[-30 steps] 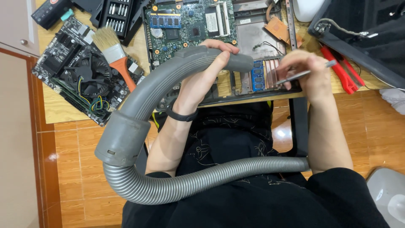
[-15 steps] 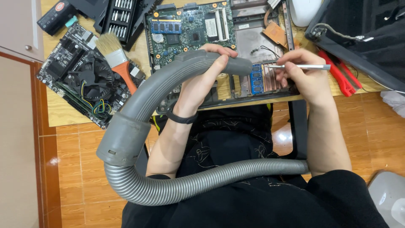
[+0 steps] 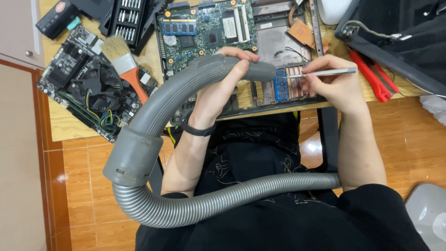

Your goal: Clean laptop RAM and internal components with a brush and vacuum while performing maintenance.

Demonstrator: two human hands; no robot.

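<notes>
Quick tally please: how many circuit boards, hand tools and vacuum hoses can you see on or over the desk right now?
Circuit boards: 2, the green laptop board and the black board with fan.
Hand tools: 3, the paintbrush, the silver metal tool in the right hand, the red pliers.
Vacuum hoses: 1, the grey hose in the left hand.
Total: 6.

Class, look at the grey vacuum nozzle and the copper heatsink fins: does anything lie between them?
Nothing visible does: the grey vacuum nozzle, held by the left hand, points past blue connectors at the copper heatsink fins.
</notes>
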